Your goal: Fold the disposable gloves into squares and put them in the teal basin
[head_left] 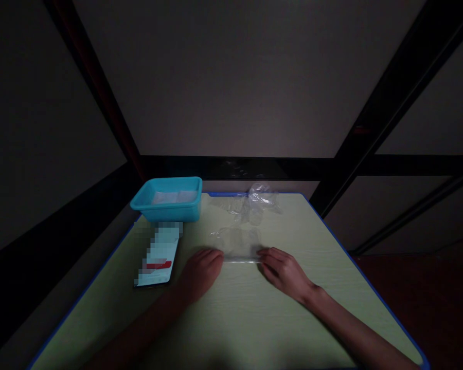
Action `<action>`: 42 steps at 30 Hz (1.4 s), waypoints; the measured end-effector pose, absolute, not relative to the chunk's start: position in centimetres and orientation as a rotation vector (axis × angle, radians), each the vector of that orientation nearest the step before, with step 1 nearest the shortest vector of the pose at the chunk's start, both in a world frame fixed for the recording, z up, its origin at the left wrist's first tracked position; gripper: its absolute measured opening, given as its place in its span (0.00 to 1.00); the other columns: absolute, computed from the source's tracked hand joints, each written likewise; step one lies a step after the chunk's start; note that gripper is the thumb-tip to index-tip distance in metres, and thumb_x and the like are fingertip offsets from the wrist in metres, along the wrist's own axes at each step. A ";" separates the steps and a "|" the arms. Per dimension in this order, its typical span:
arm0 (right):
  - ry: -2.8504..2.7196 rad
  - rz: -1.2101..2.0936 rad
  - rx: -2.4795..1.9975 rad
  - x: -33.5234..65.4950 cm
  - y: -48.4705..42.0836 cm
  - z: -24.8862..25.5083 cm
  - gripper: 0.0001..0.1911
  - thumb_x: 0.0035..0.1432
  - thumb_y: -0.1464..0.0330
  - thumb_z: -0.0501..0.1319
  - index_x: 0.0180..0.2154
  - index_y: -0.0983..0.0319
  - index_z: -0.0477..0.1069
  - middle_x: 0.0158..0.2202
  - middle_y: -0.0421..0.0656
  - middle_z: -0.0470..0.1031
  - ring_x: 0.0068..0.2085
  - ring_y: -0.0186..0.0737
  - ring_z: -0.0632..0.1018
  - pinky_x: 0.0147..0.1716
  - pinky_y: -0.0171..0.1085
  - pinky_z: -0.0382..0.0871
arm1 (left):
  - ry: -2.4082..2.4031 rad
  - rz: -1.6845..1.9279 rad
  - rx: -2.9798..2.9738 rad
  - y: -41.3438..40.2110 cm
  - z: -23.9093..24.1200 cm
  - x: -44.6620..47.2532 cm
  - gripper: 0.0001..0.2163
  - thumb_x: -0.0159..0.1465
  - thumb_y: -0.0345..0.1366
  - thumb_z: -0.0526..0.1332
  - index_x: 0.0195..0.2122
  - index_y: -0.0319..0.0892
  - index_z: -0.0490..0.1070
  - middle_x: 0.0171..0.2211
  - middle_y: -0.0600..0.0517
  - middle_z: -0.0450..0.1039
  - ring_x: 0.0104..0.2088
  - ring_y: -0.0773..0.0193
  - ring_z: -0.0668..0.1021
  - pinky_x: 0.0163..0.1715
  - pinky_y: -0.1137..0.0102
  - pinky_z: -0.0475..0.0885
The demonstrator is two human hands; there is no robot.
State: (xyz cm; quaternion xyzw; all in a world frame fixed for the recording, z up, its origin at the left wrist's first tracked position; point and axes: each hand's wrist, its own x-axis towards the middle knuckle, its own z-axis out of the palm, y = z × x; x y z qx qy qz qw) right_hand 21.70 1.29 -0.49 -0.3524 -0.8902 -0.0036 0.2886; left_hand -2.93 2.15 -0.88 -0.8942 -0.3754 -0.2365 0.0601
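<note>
A clear plastic bag (239, 244) lies flat on the pale green table (254, 313). My left hand (200, 272) rests at the bag's near left corner, fingers curled and pressed down on its edge. My right hand (283, 270) sits at the bag's near right corner, fingers bent and pinching that edge. Both forearms reach in from the bottom of the view.
A teal plastic bin (170, 200) with white contents stands at the table's far left. A flat light-blue packet (160, 257) with a red stripe lies in front of it. Crumpled clear plastic (254, 203) sits at the far edge. Dark frame bars stand behind the table.
</note>
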 end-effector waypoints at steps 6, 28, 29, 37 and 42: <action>-2.093 0.358 -0.956 21.8 0.3 2.6 0.10 0.62 0.69 0.51 0.36 0.62 0.71 0.33 0.46 0.77 0.34 0.39 0.77 0.34 0.36 0.72 | -1.278 -1.220 -2.746 1.8 2.0 -3.4 0.10 0.63 0.31 0.51 0.33 0.40 0.71 0.33 0.50 0.78 0.34 0.65 0.79 0.36 0.72 0.74; -1.538 1.307 -1.222 21.3 3.1 -0.3 0.15 0.44 0.58 0.63 0.27 0.64 0.67 0.17 0.37 0.68 0.18 0.30 0.67 0.18 0.31 0.60 | -2.788 -1.715 -2.794 3.9 0.2 -1.6 0.15 0.43 0.45 0.64 0.18 0.40 0.62 0.14 0.59 0.62 0.16 0.69 0.68 0.15 0.77 0.62; -1.544 1.301 -1.207 21.4 3.2 -0.6 0.15 0.45 0.59 0.63 0.30 0.64 0.67 0.18 0.37 0.68 0.18 0.30 0.67 0.19 0.31 0.60 | -2.787 -1.676 -2.808 4.2 0.0 -1.6 0.15 0.44 0.44 0.64 0.17 0.40 0.62 0.14 0.59 0.62 0.16 0.70 0.67 0.14 0.77 0.60; -1.591 1.288 -1.100 21.9 3.9 -0.9 0.13 0.47 0.66 0.62 0.35 0.62 0.65 0.27 0.39 0.68 0.26 0.32 0.70 0.26 0.34 0.63 | -2.795 -1.442 -2.919 5.4 0.0 -1.6 0.11 0.47 0.40 0.63 0.18 0.39 0.64 0.14 0.58 0.64 0.17 0.69 0.68 0.16 0.77 0.60; -1.609 1.358 -1.075 22.2 4.0 -0.9 0.11 0.47 0.66 0.62 0.33 0.63 0.65 0.25 0.37 0.66 0.23 0.31 0.69 0.25 0.34 0.63 | -2.820 -1.353 -2.937 6.1 0.0 -1.8 0.10 0.45 0.39 0.62 0.18 0.39 0.65 0.15 0.58 0.64 0.18 0.69 0.69 0.17 0.77 0.61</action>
